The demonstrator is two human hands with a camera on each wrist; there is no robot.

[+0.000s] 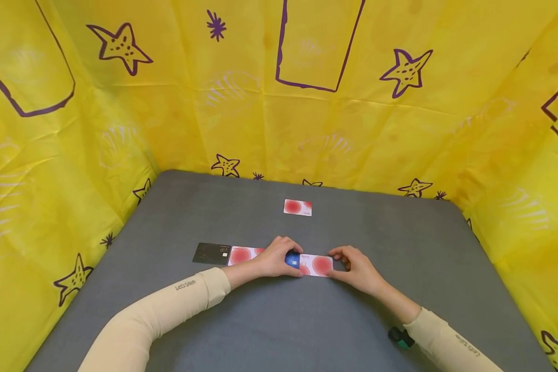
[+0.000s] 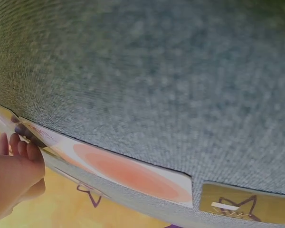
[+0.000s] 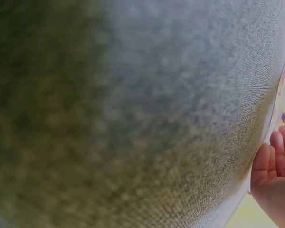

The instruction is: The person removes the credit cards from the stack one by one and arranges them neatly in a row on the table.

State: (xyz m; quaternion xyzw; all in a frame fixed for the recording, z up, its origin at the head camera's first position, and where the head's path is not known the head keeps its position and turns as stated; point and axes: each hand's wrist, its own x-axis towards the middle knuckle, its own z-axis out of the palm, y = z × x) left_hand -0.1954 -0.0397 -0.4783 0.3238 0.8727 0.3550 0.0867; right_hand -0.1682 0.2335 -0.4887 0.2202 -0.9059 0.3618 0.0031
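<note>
Several bank-style cards lie in a row on the grey table. At the row's right end, a white card with red circles [image 1: 322, 265] sits between both hands. My left hand [image 1: 272, 258] arches over a blue card [image 1: 292, 260], its thumb and index fingertip at the left corners of that white card. From the other side, my right hand [image 1: 359, 269] holds the card's right corners between thumb and fingers. Left of the blue card is another white card with red circles [image 1: 239, 255], partly hidden by the left hand, then a black VIP card [image 1: 211, 253].
One more red-circled card [image 1: 297, 207] lies alone farther back on the grey table [image 1: 344, 325]. Yellow sheeting [image 1: 260, 119] with drawn starfish hangs around the back and sides. Below the right forearm shows a small dark device [image 1: 401, 337].
</note>
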